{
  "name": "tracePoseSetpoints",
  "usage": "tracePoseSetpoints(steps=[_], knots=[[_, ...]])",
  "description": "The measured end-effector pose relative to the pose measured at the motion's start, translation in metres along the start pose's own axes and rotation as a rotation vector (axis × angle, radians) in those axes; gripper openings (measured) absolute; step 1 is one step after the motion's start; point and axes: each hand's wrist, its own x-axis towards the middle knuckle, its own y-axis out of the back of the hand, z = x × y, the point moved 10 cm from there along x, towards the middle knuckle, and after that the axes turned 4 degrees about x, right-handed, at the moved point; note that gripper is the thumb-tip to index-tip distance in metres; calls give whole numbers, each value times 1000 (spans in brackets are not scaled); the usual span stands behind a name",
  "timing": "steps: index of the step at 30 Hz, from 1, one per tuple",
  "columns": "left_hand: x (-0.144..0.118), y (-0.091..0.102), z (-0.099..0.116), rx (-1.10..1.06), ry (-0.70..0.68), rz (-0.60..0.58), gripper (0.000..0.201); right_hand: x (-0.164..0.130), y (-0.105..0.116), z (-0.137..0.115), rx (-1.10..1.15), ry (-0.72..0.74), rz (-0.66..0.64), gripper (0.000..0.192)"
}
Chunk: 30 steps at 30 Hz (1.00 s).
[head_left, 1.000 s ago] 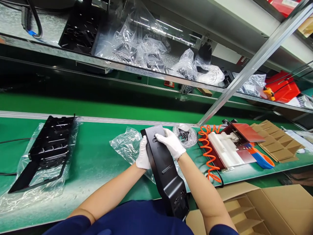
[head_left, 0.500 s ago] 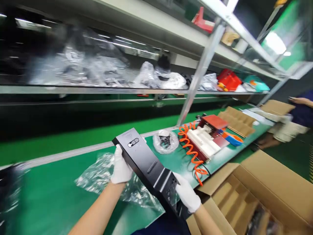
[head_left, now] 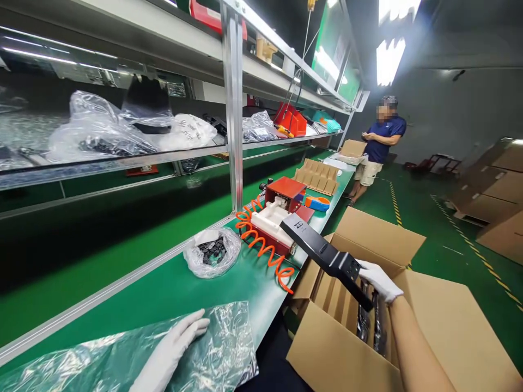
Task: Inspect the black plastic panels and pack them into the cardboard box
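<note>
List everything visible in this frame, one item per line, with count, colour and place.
panel: one, black, held over the box
box: one, brown, open, beside the belt, dividers inside
bag: one, clear, flat on the belt
small bag: one, clear, dark parts inside, on the belt
hose: one, orange, coiled, on the belt
fixture: one, red and white, on the belt
belt: one, green
co-worker: one, blue shirt, far end
left hand: white glove, flat on the bag
right hand: white glove, gripping the panel
</note>
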Motion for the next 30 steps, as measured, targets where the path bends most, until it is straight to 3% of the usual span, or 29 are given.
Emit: tracePoseSetpoints(steps=[8,13,18,23,27,30], knots=[[21,9,-35,111,-34,-31,67,42,10,0,-132,-7,-220,52],[16,5,-30,126,-19,-36,70,60,14,-5,-223,25,-278,54],[2,-3,-10,138,36,1,72,97,-21,-17,-168,38,-257,50],[-3,-4,-1,139,23,39,65,138,-67,-31,70,9,-252,65],[3,-1,-5,146,30,50,64,163,-74,-47,180,37,-259,67],[7,0,-9,151,28,61,65,186,-74,-61,219,38,-198,51]])
